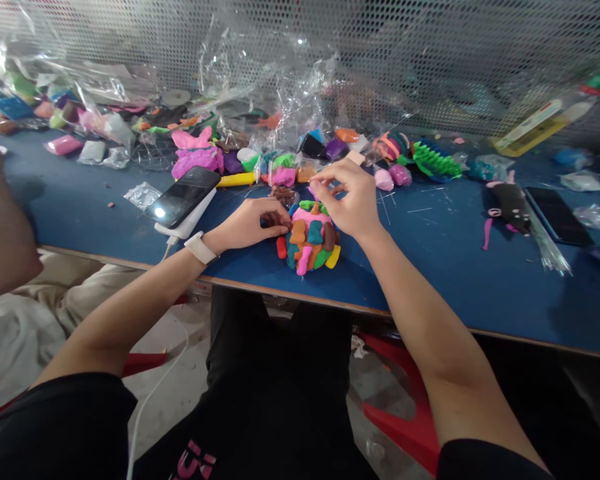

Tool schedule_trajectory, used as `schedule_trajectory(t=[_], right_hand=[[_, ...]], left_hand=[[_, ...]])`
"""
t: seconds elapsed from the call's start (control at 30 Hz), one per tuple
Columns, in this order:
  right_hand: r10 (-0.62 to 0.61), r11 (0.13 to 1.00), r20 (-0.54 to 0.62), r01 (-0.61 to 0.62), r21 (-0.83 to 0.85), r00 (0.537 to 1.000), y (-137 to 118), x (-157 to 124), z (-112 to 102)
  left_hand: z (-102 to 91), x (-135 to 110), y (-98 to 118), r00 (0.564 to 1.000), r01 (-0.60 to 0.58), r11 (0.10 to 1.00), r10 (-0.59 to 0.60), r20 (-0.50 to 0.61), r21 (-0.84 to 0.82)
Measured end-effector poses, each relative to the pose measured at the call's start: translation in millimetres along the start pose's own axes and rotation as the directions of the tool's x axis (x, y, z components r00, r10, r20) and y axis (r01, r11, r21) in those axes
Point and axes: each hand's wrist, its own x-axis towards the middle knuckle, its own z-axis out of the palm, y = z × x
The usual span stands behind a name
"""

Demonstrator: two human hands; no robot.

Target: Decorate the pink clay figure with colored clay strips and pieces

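Note:
A multicoloured clay model [311, 241] stands near the front edge of the blue table [430, 280]. It is covered in small orange, teal, pink, green and yellow pieces. My left hand [253, 223] rests beside the model's left side, fingers curled and pinched against it. My right hand [345, 197] hovers just above the model's top right, thumb and fingers pinched together on something too small to make out.
A dark phone [183, 197] lies on a white power bank left of my hands. Heaps of coloured clay and clear wrappers [260, 93] line the back. A green ridged clay figure [435, 160], a dark clay animal [513, 203] and another phone [557, 213] lie to the right. Another person's arm [0, 220] is at far left.

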Motion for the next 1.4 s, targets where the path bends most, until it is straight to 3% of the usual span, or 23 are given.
schedule_trajectory(t=[0.27,0.37,0.7,0.93,1.0,1.07,1.17,1.27,1.33,1.4], right_hand=[[0.011,1.000,-0.008,-0.011,0.007,1.000,-2,0,-1],[0.011,1.000,-0.009,-0.010,0.015,1.000,-2,0,-1],[0.016,1.000,0.004,-0.016,0.008,1.000,-1,0,0],[-0.018,1.000,0.015,0.018,0.008,1.000,1,0,2],[-0.040,0.999,0.042,0.040,0.008,0.998,1,2,-3],[-0.064,0.998,0.145,0.063,0.013,0.987,2,4,-16],[-0.030,0.999,0.360,0.036,-0.008,0.932,0,7,-47],[0.115,0.987,0.486,-0.046,-0.152,0.867,-10,10,-77],[0.256,0.948,0.589,-0.080,-0.309,0.766,-22,12,-88],[0.411,0.891,0.688,-0.102,-0.443,0.598,-36,12,-91]], left_hand=[[-5.1,-1,-3,1.000,0.007,0.999,-0.008,-0.021,-0.044],[-8.2,-2,0,0.999,-0.024,1.000,0.024,-0.027,0.012],[-12.6,1,-5,0.993,-0.093,0.977,0.077,0.092,0.192],[-17.2,0,-8,0.986,-0.099,0.974,0.069,0.150,0.203],[-18.5,0,-8,0.984,-0.104,0.972,0.070,0.161,0.210],[-19.0,0,-8,0.984,-0.111,0.968,0.077,0.159,0.223],[-18.2,1,-9,0.984,-0.122,0.964,0.085,0.158,0.236],[-18.1,0,-10,0.981,-0.133,0.963,0.094,0.170,0.236],[-19.2,-1,-9,0.980,-0.136,0.961,0.094,0.177,0.240],[-20.5,-2,-7,0.977,-0.138,0.957,0.090,0.192,0.254]])
